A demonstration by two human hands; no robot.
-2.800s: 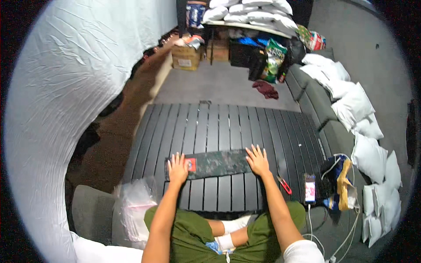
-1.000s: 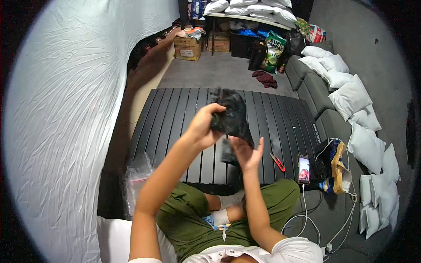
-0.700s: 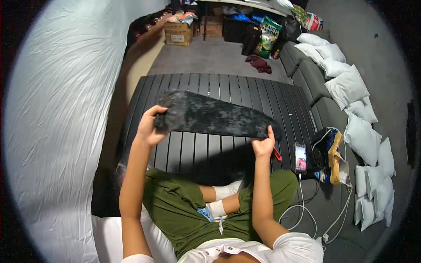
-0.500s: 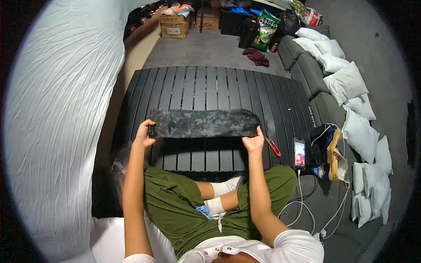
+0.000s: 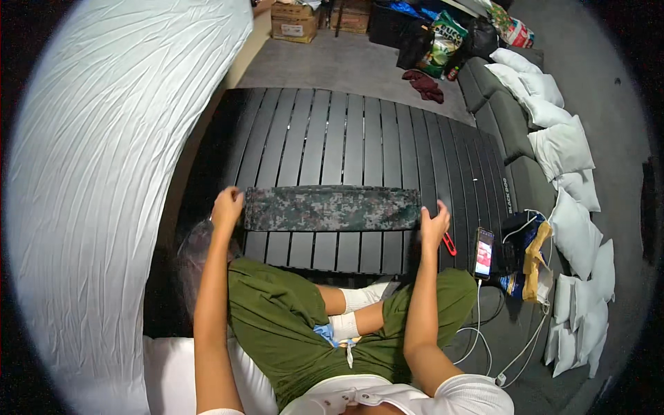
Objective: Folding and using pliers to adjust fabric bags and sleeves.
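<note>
A long folded strip of camouflage cloth (image 5: 332, 209) lies flat across the black slatted table (image 5: 332, 142), near its front edge. My left hand (image 5: 227, 207) is just off the cloth's left end, fingers bent and slightly parted, holding nothing I can see. Beyond the right end, my right hand (image 5: 434, 225) has its thumb and fingers apart with nothing between them. A red-handled cutter (image 5: 449, 243) lies on the table close beside my right hand, partly hidden by it.
A phone (image 5: 483, 253) on a white cable stands to the right, beside a blue and yellow bag (image 5: 532, 263). White pillows (image 5: 564, 149) line the grey sofa (image 5: 529, 181). Pale fabric (image 5: 104, 207) hangs at left. Boxes (image 5: 294, 23) and bags stand at the back.
The camouflage cloth, earlier held up between both hands, now rests flat on the table. Both hands have let go, and the right has moved outward. The view has shifted slightly.
</note>
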